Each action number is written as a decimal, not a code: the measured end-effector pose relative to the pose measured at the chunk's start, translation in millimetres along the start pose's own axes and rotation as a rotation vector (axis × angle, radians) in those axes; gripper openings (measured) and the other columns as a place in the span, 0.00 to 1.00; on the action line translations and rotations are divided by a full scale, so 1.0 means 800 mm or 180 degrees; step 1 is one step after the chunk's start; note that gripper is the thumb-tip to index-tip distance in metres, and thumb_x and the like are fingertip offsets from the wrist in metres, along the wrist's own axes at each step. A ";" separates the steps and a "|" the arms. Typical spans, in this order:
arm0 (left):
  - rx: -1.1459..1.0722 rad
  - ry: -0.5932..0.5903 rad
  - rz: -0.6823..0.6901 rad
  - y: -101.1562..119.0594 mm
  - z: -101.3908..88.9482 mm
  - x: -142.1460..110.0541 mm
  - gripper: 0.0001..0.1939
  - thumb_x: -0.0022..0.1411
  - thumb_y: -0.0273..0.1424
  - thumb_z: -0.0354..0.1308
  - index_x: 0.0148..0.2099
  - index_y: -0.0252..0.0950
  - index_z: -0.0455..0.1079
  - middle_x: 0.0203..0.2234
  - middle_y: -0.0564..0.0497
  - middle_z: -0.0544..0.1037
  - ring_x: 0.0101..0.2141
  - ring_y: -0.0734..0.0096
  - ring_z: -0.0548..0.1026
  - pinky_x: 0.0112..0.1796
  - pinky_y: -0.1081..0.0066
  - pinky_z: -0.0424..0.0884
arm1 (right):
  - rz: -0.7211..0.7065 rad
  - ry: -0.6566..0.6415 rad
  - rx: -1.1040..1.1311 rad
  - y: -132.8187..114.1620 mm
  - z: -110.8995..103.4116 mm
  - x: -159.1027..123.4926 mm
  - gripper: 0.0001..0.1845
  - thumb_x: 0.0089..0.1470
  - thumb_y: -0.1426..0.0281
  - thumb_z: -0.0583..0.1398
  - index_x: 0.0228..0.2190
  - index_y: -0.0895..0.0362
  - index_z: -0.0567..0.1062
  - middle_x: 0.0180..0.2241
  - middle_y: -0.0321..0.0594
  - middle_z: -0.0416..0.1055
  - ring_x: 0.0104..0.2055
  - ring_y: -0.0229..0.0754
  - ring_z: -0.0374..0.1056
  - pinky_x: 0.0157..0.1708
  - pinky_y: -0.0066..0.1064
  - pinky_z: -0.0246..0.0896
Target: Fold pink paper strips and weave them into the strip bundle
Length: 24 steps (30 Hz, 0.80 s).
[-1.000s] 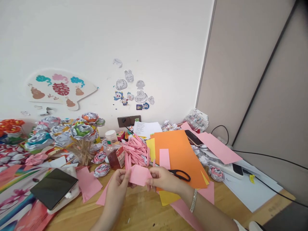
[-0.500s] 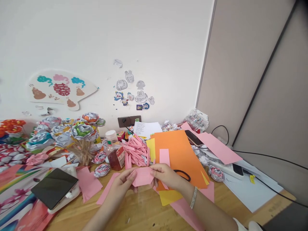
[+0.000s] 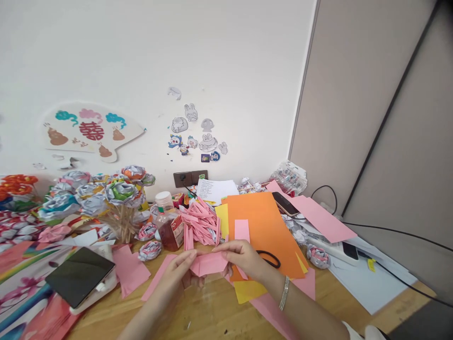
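A small piece of pink paper with creased, folded edges is stretched between my two hands above the wooden table. My left hand pinches its left end between thumb and fingers. At the other end my right hand grips the right side, thumb on top. Just behind the hands lies a heap of folded pink paper strips. To the right, an orange sheet carries a pink strip and the black handle of scissors, partly hidden by my right hand.
A bottle of reddish liquid stands left of the strips. Paper flowers on sticks crowd the back left, near a black tablet. At right are a phone, a power strip, cables and white sheets.
The pink paper has tipped and its upper edge has been folded over, so it looks narrower. My left fingers have shifted slightly along its left end.
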State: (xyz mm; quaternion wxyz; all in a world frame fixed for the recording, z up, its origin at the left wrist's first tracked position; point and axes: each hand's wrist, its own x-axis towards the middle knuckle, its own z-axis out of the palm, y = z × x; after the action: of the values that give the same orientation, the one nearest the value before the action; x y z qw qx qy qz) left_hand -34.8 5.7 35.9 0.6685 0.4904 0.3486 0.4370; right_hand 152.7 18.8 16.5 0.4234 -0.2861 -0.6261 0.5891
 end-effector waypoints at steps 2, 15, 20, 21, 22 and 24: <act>0.0117 0.0030 -0.0063 0.000 0.001 0.001 0.12 0.51 0.39 0.55 0.30 0.33 0.68 0.15 0.56 0.69 0.16 0.76 0.67 0.19 0.75 0.64 | -0.0031 0.0020 -0.0105 0.002 0.000 0.000 0.19 0.48 0.62 0.56 0.40 0.60 0.71 0.19 0.35 0.67 0.19 0.33 0.63 0.22 0.26 0.59; 0.1044 0.0134 -0.0090 0.001 0.004 0.002 0.14 0.48 0.38 0.57 0.35 0.33 0.68 0.13 0.57 0.71 0.16 0.74 0.69 0.21 0.75 0.64 | -0.0327 0.0174 -0.0893 -0.005 0.001 -0.001 0.18 0.50 0.60 0.54 0.38 0.58 0.73 0.32 0.41 0.70 0.31 0.37 0.65 0.32 0.28 0.59; 0.1948 0.0277 0.0172 -0.002 0.012 -0.001 0.15 0.49 0.40 0.53 0.33 0.34 0.68 0.13 0.56 0.72 0.17 0.70 0.71 0.22 0.73 0.65 | -0.0035 0.0155 -0.1478 0.000 0.005 0.002 0.18 0.45 0.57 0.57 0.30 0.58 0.75 0.29 0.39 0.71 0.32 0.40 0.64 0.32 0.28 0.57; 0.2000 0.0312 0.0188 -0.004 0.013 0.000 0.14 0.49 0.41 0.53 0.32 0.35 0.68 0.14 0.56 0.72 0.17 0.70 0.71 0.22 0.73 0.64 | 0.0034 0.0166 -0.1509 0.002 0.006 0.002 0.18 0.45 0.56 0.57 0.29 0.58 0.75 0.28 0.39 0.71 0.31 0.39 0.64 0.31 0.27 0.57; 0.2022 0.0338 0.0186 -0.007 0.013 0.000 0.13 0.49 0.41 0.53 0.30 0.35 0.67 0.14 0.56 0.72 0.17 0.69 0.71 0.22 0.73 0.64 | 0.0082 0.0203 -0.1508 0.003 0.007 0.003 0.18 0.45 0.56 0.57 0.29 0.59 0.75 0.27 0.38 0.71 0.30 0.39 0.64 0.30 0.27 0.57; 0.2021 0.0374 0.0147 -0.011 0.012 0.001 0.13 0.50 0.41 0.52 0.27 0.36 0.65 0.13 0.56 0.72 0.17 0.69 0.71 0.21 0.74 0.64 | 0.0132 0.0302 -0.1431 0.004 0.008 0.004 0.17 0.45 0.57 0.57 0.28 0.59 0.75 0.26 0.38 0.70 0.30 0.38 0.63 0.28 0.26 0.56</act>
State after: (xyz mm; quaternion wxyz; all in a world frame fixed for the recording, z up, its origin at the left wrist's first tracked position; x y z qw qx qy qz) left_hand -23.9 2.1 29.7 0.4508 0.6562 0.4943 0.3490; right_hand 145.1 18.4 14.2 0.3657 -0.4134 -0.7150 0.4292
